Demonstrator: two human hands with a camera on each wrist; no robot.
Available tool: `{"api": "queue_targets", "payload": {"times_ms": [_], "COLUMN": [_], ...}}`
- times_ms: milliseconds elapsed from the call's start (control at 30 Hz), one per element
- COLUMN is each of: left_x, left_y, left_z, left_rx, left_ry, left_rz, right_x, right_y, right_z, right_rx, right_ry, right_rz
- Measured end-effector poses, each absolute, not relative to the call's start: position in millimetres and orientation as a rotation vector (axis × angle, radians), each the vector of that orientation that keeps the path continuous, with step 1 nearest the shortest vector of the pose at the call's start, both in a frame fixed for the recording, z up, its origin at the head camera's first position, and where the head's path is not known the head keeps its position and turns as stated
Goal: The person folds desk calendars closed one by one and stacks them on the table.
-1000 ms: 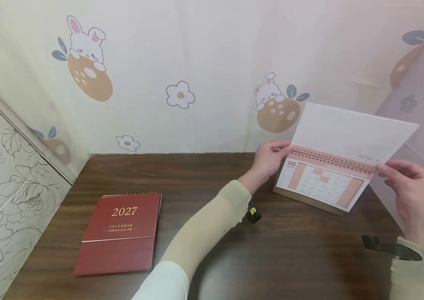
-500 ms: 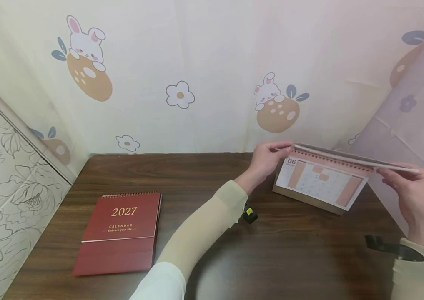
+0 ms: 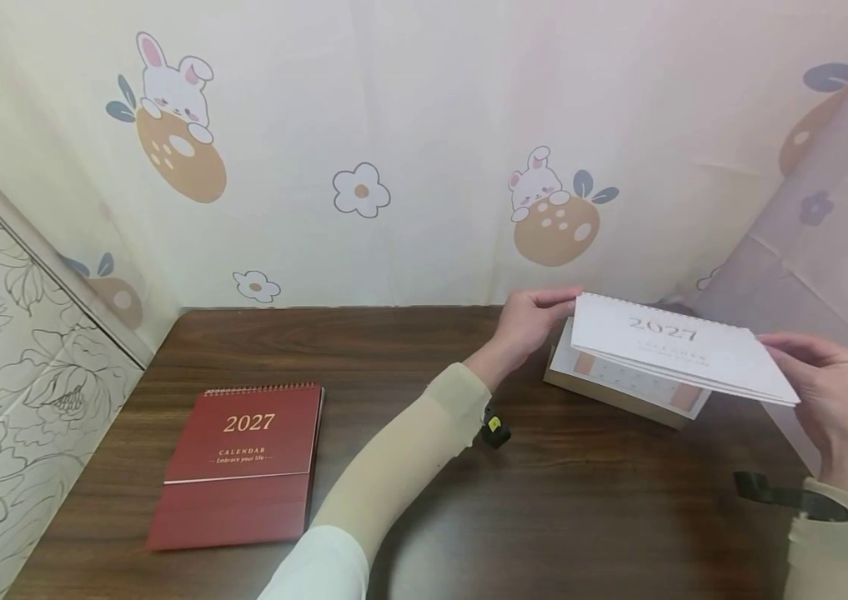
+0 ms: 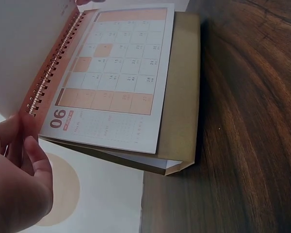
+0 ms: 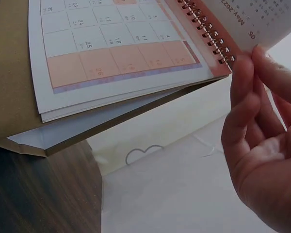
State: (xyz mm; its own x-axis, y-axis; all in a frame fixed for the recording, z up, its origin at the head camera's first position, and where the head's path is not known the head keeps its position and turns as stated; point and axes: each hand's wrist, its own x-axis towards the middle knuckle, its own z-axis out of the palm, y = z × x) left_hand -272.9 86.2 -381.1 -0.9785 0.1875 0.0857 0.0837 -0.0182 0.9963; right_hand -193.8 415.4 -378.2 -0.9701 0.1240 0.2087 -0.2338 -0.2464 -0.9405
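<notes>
A spiral-bound desk calendar (image 4: 116, 68) with a brown card stand (image 4: 179, 87) stands at the table's right. Its white cover (image 3: 664, 342), reading 2027, slants forward over the 06 page, hiding most of it in the head view. My left hand (image 3: 529, 329) pinches the binding's left end with thumb and fingers. At the other end, my right hand (image 3: 836, 392) pinches the turned sheets by their edge close to the coil (image 5: 206, 29). A page headed May 2027 shows beside that thumb in the right wrist view.
A red 2027 calendar (image 3: 239, 467) lies on the left of the dark wooden table (image 3: 544, 517). Behind the table hangs a pale curtain (image 3: 431, 100) printed with rabbits and flowers. A panel with flower drawings (image 3: 3, 400) borders the left side.
The raised sheets have swung forward and down over the coil, so the 2027 cover now faces up above the 06 page. My left hand stays at the binding; the red calendar has not moved.
</notes>
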Motion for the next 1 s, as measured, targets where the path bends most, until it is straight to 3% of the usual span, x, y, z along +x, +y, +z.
{"api": "queue_targets", "payload": {"times_ms": [367,767,1000], "left_x": [-272,-270,-267], "left_y": [86,85,84], "left_z": [-387,-392,-393], "left_rx": [0.266,0.292,0.261], "left_ry": [2.231,2.238,2.242], "left_rz": [2.108,2.102,2.095], "right_x": [-198,-199,-201], "right_y": [416,410,408], "right_z": [-385,-383,-386], "right_rx": [0.368,0.130,0.146], "right_ry": [-1.594,-1.778,-1.796], "right_rz": [2.470,2.345,2.314]}}
